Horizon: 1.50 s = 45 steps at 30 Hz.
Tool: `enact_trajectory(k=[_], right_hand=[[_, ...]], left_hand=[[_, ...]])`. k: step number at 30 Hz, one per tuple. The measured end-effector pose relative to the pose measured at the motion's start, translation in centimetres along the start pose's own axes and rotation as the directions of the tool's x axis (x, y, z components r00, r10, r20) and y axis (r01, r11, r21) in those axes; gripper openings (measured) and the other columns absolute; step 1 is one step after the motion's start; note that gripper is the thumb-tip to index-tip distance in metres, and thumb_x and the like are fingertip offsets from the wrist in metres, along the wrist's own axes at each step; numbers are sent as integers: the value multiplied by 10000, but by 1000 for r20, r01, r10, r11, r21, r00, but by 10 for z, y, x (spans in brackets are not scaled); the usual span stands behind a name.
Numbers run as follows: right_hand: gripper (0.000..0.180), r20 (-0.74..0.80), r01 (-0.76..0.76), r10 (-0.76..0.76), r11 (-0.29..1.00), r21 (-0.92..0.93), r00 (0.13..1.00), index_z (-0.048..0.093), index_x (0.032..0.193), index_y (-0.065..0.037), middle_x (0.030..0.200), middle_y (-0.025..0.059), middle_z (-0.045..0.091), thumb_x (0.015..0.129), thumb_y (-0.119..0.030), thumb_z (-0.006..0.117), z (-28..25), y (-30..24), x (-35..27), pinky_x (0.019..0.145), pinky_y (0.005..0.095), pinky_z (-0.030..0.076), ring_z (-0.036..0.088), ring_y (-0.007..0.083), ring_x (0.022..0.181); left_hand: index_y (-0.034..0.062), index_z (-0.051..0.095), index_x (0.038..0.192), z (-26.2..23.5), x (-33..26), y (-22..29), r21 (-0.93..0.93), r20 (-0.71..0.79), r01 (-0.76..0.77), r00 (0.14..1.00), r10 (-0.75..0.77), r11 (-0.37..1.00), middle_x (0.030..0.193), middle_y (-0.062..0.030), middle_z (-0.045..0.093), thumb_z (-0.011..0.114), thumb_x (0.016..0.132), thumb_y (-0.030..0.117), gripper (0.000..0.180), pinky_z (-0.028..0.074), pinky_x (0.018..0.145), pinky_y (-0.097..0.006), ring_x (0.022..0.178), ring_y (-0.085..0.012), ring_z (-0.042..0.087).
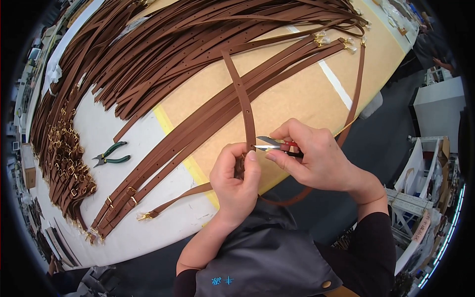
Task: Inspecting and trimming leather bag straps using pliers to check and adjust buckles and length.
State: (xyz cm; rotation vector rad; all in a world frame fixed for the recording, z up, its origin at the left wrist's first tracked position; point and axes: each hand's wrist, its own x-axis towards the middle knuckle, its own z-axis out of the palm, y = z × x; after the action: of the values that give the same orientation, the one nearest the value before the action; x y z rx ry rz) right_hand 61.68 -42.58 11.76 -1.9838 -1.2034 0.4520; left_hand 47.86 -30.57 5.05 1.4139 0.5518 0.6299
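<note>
A brown leather strap (241, 96) with punched holes runs down into my left hand (236, 180), whose thumb and fingers pinch it. My right hand (314, 156) is closed around small thread snips (287, 145) with a red part at the grip. The blades point left and meet the strap's edge just above my left thumb. More of the strap, or another one, curves below my hands past the table edge. One strap end with a gold clasp in clear wrap (144, 216) lies to the left of my left hand.
Several straps with gold buckles (132, 195) lie side by side across the table (173, 218). Green-handled pliers (113, 154) rest left of them. A large strap pile (168, 44) covers the far side; a buckled bunch (67, 158) lies at left. Shelving (410, 208) stands at right.
</note>
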Motion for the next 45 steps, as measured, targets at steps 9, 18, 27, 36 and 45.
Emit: enact_trajectory(k=[9, 18, 27, 36, 45], right_hand=[[226, -2, 8, -8, 999, -33, 1000, 605, 992, -22, 808, 122, 679, 931, -179, 754, 0, -2, 2, 581, 358, 548, 717, 261, 681], [228, -101, 30, -43, 991, -129, 994, 589, 997, -26, 844, 133, 685, 935, -180, 745, 18, -1, -7, 565, 380, 553, 714, 300, 686], [241, -227, 13, -29, 997, -73, 973, 600, 1021, -14, 828, 136, 681, 925, -162, 764, 40, 2, -11, 558, 362, 556, 716, 284, 672], [243, -257, -9, 27, 997, 72, 966, 606, 1037, -10, 827, 134, 683, 929, -148, 776, 48, 2, -10, 573, 335, 565, 725, 258, 677], [224, -311, 71, -45, 995, 71, 949, 626, 1049, -13, 851, 124, 688, 928, -132, 772, 53, 7, -7, 569, 344, 567, 724, 256, 678]], left_hand=[[-12, 647, 1026, 3, 1, 3, 85, 10, -44, 999, 44, 995, 789, 48, 558, 653, 999, 42, 61, 341, 539, -169, 629, 13, 419], [-11, 647, 1027, 1, 1, 0, 69, -2, -33, 999, 34, 997, 795, 41, 568, 642, 1007, 64, 77, 348, 543, -190, 639, 2, 428], [-18, 627, 1075, 1, 3, 3, -26, -29, -23, 999, 22, 999, 841, 34, 594, 619, 1029, 67, 97, 378, 601, -171, 698, 2, 475], [-21, 610, 1100, 0, 3, 8, -133, -26, 23, 999, -27, 991, 879, 23, 614, 592, 1044, 47, 90, 403, 632, -169, 720, 0, 501], [-22, 603, 1120, -3, 3, 7, -182, 0, 39, 999, -40, 982, 902, 17, 609, 585, 1045, 37, 97, 381, 639, -170, 733, -2, 480]])
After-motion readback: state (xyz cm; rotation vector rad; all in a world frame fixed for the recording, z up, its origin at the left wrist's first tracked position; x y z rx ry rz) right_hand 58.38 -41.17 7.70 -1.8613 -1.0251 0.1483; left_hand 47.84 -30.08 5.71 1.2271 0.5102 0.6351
